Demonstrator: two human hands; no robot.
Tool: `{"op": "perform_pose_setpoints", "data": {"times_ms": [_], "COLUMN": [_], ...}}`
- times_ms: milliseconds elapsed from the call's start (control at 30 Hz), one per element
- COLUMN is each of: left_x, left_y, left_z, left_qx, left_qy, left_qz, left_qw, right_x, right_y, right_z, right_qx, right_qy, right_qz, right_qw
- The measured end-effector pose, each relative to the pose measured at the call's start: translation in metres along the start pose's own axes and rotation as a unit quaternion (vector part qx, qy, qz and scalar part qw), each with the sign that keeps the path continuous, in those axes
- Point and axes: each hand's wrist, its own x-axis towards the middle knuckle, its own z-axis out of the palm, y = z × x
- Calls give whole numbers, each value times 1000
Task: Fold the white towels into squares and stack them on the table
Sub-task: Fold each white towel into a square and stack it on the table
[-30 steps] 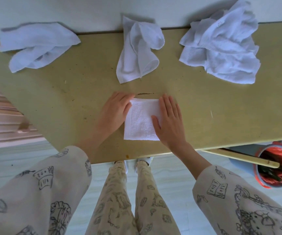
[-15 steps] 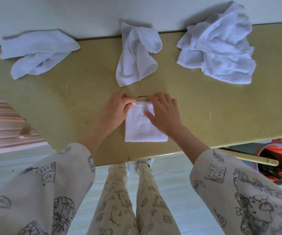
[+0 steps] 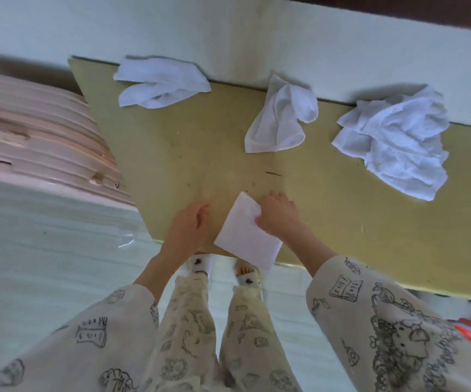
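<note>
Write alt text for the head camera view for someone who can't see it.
A person's right hand grips a folded white towel at the near edge of a tan table, with the left hand open beside it. Three unfolded white towels lie along the far edge: left, middle, right.

On the worktop (image 3: pixel 172 154), three loose towels lay along the far edge by the wall: the left towel (image 3: pixel 160 82) near the far left corner, the middle towel (image 3: pixel 281 117) right of it, and the crumpled pile (image 3: pixel 395 142) farthest right. The folded towel (image 3: pixel 247 239) sat at the near edge, tilted, its near corner overhanging the edge above the floor. The left hand (image 3: pixel 190 226) rested on the worktop just left of it, apart from it. The right hand (image 3: pixel 278 216) lay at its right side, touching its far right corner.
</note>
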Motion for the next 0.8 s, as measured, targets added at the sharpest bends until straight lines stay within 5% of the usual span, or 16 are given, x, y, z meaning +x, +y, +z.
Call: {"op": "perform_pose_setpoints", "data": {"times_ms": [167, 433, 800], "left_x": [-61, -227, -568], "left_y": [-25, -69, -192], "left_z": [-16, -56, -67], "left_qx": [-99, -174, -189], "left_qy": [103, 217, 504], "left_qz": [-76, -155, -280], "left_qw": [987, 948, 795], "right_x": [-28, -117, -385], "right_y": [-23, -145, -353], "right_z": [-8, -12, 119], "right_qx": [58, -49, -137], "right_qy": [-66, -31, -33], "right_qz": [-79, -306, -583], "right_qw": [993, 950, 800]}}
